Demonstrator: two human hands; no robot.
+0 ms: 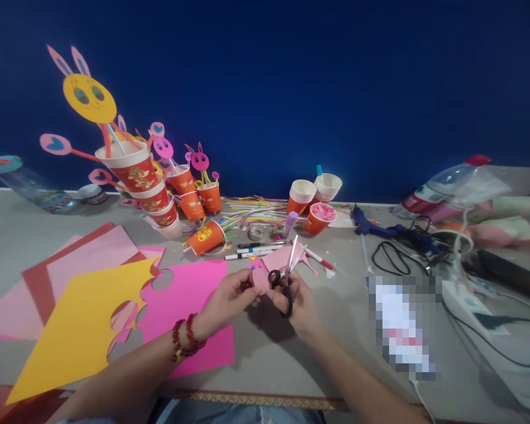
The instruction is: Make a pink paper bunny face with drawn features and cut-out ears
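Observation:
Between my two hands, over the front middle of the table, is a small piece of pink paper. My left hand, with a beaded bracelet at the wrist, pinches this paper. My right hand has black-handled scissors around its fingers, blades pointing up and away from me. The tips of its thumb and a finger also reach the paper's right edge. Just beyond the hands lies a larger cut sheet of pale pink paper.
Yellow card with round cut-outs and magenta card lie left. Paper cups with bunny faces stand behind them. Pens, a tipped orange cup and a cup of pink scraps sit mid-table. A glue gun, cables and a bottle are right.

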